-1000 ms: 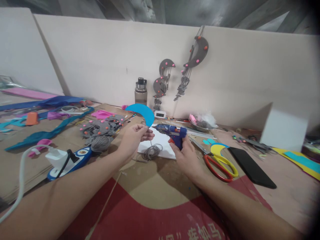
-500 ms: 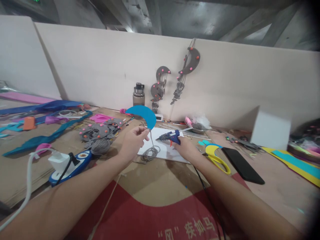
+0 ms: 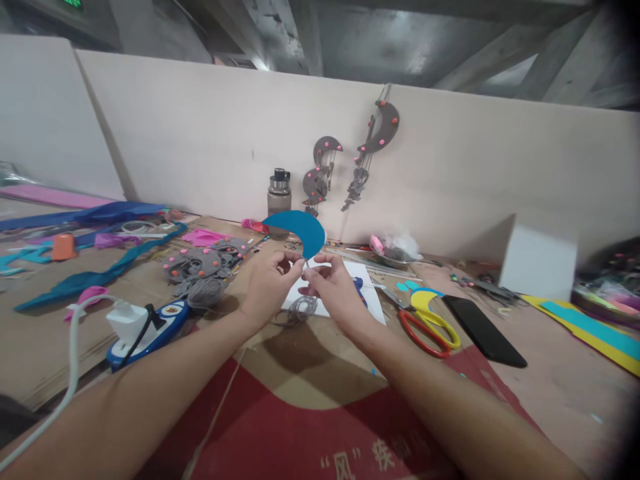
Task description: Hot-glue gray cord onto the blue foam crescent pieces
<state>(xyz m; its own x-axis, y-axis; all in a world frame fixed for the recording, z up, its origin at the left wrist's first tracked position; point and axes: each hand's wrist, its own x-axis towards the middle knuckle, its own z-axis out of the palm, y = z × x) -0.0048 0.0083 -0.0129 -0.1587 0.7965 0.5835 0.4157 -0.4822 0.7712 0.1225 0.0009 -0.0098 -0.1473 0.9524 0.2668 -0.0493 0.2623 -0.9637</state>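
A blue crescent [image 3: 300, 229] is raised above the table, its lower tip between the fingertips of both hands. My left hand [image 3: 274, 280] pinches that tip from the left. From the right, my right hand [image 3: 333, 287] has its fingers closed at the same tip, where grey yarn meets the crescent. Loops of grey yarn [image 3: 301, 311] lie below the hands, partly on a white sheet [image 3: 373, 308]. The blue glue gun [image 3: 359, 288] rests on the sheet behind my right hand, mostly hidden by it.
Red-handled scissors [image 3: 425, 337], yellow-handled scissors [image 3: 443, 325] and a black phone [image 3: 484, 331] lie at the right. At the left are a power strip [image 3: 170, 320] and grey felt pieces [image 3: 195, 265]. A bottle [image 3: 279, 193] stands behind, near grey crescents [image 3: 383, 130] on the wall.
My right hand has let go of the glue gun, now lying on the sheet, and has moved left and up to the crescent's tip. The crescent has shifted slightly right.
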